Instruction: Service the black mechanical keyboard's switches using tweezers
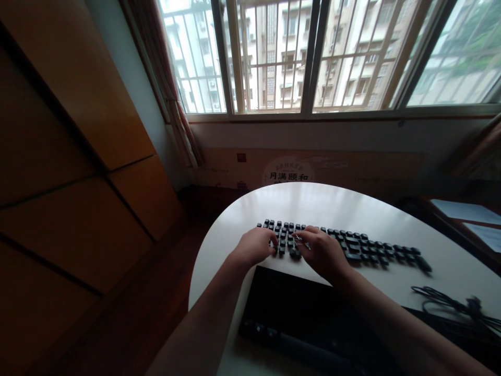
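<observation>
Rows of loose black keycaps (354,248) stand on the white round-ended table (219,245). Over the left end of these rows is my left hand (256,245), its fingers curled down and pinched at a dark keycap (275,250). My right hand (323,250) is closed on a thin wire keycap puller (299,241), whose wires point left over the keycaps. The puller's grip is hidden by the fingers. Nearer to me, below both hands, lies a black keyboard (289,297), partly covered by my right forearm.
A bundled black cable (469,308) lies on the right of the table. Papers (469,214) rest on a dark surface beyond the right edge. A long cardboard box (219,167) stands under the barred window (274,57). Wooden cabinets (78,156) are at the left.
</observation>
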The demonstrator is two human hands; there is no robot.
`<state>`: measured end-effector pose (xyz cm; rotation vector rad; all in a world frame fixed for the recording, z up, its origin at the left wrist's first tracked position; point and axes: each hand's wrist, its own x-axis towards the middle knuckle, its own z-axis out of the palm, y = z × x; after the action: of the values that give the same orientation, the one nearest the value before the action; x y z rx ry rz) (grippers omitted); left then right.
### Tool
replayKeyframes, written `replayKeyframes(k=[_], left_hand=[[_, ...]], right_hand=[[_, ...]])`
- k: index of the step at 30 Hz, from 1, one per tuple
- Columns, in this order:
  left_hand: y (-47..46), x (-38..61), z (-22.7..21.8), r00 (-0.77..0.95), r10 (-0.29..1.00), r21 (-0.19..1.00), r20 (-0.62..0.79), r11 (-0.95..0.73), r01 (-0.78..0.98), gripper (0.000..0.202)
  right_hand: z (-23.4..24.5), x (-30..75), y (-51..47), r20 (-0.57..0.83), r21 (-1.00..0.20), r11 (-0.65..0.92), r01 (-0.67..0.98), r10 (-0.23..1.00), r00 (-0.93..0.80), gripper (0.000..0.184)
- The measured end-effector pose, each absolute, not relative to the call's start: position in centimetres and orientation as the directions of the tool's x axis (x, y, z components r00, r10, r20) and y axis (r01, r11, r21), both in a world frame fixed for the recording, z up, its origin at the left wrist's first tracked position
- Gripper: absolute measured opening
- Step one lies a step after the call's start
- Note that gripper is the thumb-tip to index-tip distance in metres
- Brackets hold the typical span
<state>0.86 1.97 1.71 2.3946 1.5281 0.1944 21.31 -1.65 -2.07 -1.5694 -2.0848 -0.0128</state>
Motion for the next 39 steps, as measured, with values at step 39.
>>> replayKeyframes(k=[39], left_hand=[[1.56,0.83,2.30,0.409,0.912,0.346,0.020,-0.391,0.853,0.017]], right_hand=[[-1.49,20.98,-2.28,0.230,-0.221,0.443,0.869,0.889,-0.395,0.017]])
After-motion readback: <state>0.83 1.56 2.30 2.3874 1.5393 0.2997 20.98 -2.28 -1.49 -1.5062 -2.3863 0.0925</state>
